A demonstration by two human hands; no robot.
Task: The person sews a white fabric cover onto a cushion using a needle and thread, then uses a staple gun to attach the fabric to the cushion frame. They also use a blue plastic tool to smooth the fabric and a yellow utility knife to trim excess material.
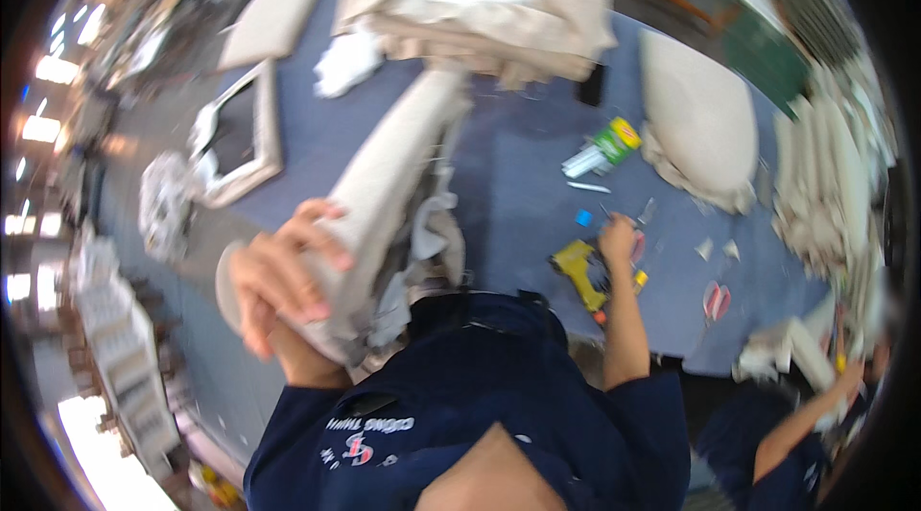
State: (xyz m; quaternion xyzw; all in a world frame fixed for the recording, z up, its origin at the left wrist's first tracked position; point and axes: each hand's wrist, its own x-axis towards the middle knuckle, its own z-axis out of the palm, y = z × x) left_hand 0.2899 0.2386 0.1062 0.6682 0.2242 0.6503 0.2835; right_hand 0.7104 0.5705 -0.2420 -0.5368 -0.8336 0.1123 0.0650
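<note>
My left hand (pixel 283 276) grips the near end of a long beige padded, fabric-covered piece (pixel 398 146), its fingers bent over the top. The piece slants away across the table, with loose fabric and white lining (pixel 436 237) hanging along its right side. My right hand (pixel 617 237) is low over the table, fingers closed. A thin dark thing pokes out by its fingertips, too small to name. Red-handled scissors (pixel 638 248) show against the right side of this hand, partly hidden. Just left of the hand lies a yellow, gun-shaped tool (pixel 578 276).
On the blue-grey table (pixel 518 166) are a green-and-yellow pack (pixel 604 148), a blue bit (pixel 583 218) and second scissors (pixel 716 301). Padded beige panels (pixel 705 113) lie right and far left, near an open frame (pixel 269 127). Fabric (pixel 480 26) is heaped behind. A co-worker's arm (pixel 806 420) reaches in at lower right.
</note>
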